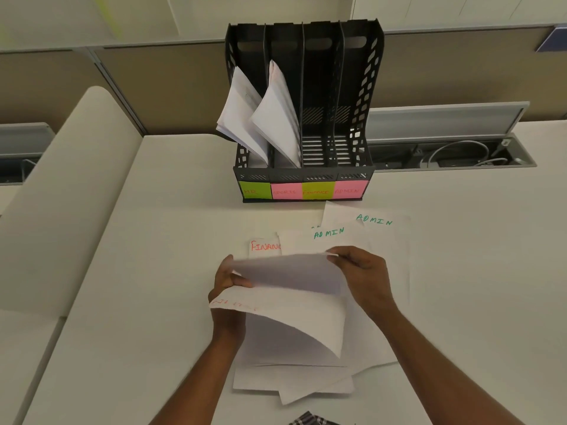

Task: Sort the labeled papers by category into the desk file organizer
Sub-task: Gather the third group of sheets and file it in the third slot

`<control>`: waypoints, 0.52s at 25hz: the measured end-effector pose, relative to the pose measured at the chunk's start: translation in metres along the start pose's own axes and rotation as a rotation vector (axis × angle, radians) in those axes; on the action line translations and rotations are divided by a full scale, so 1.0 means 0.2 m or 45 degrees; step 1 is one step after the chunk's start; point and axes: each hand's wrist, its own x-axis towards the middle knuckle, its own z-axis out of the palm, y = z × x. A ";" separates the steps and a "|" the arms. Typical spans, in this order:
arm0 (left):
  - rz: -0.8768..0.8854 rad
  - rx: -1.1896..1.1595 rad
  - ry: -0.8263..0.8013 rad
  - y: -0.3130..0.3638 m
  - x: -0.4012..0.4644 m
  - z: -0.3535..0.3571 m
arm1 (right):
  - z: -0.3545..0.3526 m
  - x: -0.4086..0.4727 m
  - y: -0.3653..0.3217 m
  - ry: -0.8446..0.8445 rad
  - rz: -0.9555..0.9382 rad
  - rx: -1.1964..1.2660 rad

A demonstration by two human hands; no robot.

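**Sheet lifted between both hands**

At centre frame I held a sheet [288,289] curled over the pile [306,375]. My left hand [228,280] pinched its left edge, thumb on top; my right hand [362,274] pinched its far corner between fingertips. The organizer [303,179] stood above, at upper centre, with papers [264,118] leaning in its two left slots. ADMIN pages [377,234] lay just beyond my right fingers.

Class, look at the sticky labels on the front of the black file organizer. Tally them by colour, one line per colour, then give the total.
Green sticky labels: 2, HR and FINANCE
Pink sticky labels: 2, SPORTS and ADMIN
Total: 4 labels on the organizer
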 end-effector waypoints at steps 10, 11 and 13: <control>-0.052 -0.151 0.056 0.08 -0.04 0.05 | -0.03 -0.05 -0.03 0.062 0.132 0.082; -0.018 -0.151 0.034 0.08 -0.05 0.05 | -0.02 -0.04 -0.04 0.085 0.160 0.057; -0.044 -0.104 0.020 0.14 -0.01 0.06 | -0.01 -0.02 -0.03 0.119 0.197 -0.005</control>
